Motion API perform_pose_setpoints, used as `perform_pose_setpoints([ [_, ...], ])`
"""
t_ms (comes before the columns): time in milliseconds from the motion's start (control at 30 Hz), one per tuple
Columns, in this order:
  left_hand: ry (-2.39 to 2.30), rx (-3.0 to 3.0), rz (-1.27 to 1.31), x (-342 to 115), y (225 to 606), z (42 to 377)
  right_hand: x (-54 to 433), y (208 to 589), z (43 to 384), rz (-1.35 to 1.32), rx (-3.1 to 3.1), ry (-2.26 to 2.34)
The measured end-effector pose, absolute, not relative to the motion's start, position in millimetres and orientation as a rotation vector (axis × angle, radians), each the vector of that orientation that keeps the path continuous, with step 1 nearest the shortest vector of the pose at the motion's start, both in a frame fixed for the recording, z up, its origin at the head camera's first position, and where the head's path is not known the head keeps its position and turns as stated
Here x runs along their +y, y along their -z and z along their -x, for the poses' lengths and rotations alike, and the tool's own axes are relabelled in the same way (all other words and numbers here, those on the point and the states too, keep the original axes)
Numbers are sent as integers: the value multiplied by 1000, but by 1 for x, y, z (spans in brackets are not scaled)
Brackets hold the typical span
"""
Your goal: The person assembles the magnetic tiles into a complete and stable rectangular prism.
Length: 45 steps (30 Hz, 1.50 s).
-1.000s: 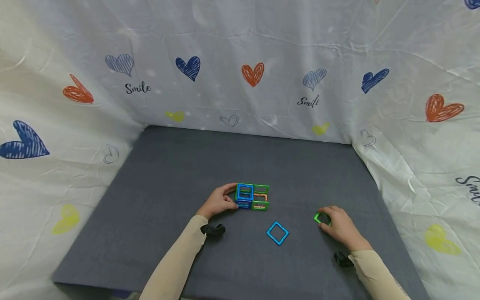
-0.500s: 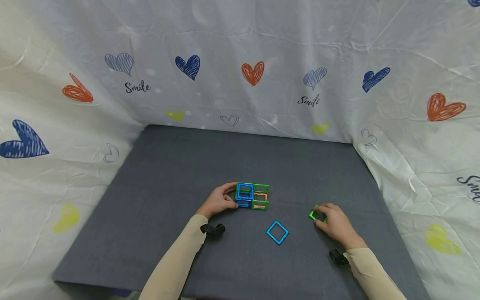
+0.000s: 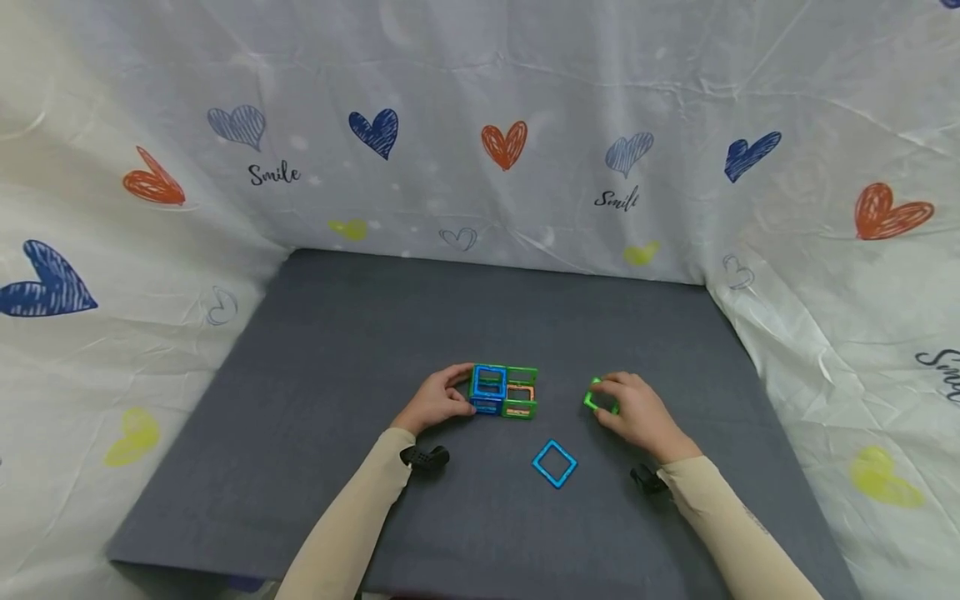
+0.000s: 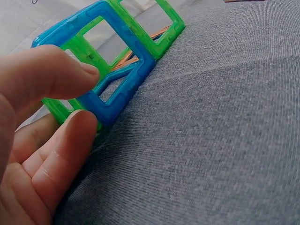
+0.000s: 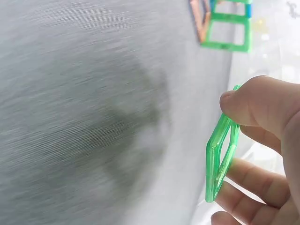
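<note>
A small box-like structure of square magnetic tiles, blue, green and orange, stands near the middle of the table. My left hand grips its left end; in the left wrist view the thumb lies by the blue tile and the fingers curl at its lower corner. To the right, my right hand pinches a single green magnetic tile between thumb and fingers, held tilted and apart from the structure. A loose blue magnetic tile lies flat on the table between the hands, toward the front.
The table is covered in dark grey cloth. A white curtain printed with hearts and the word Smile hangs behind and along both sides. Each wrist carries a black strap-on device.
My right hand has moved left and a little away from me, bringing the green tile closer to the structure. The left hand and the loose blue tile stay in place.
</note>
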State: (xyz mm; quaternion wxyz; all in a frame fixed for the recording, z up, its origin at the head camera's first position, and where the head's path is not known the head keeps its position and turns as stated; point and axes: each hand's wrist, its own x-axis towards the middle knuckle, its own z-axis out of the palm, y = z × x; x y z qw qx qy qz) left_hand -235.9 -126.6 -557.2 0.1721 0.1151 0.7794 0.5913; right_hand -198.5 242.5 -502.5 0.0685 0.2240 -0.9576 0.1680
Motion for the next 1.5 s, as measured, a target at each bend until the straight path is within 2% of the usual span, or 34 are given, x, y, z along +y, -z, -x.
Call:
perform_pose_setpoints([
  [333,-1699,2183,-341,-126,557,236,204,476,224,-879,-2831,-463],
  [567,-1691,2190,-347,-126,559,236,182,467,230,-967,-2811,-471],
  [900,-1692,2199,-335,-126,560,237,152,465,233,-1074,-2834,-464],
  [1500,-1695,2206,-337,-126,560,236,134,473,238,-1134,-2876,-465],
])
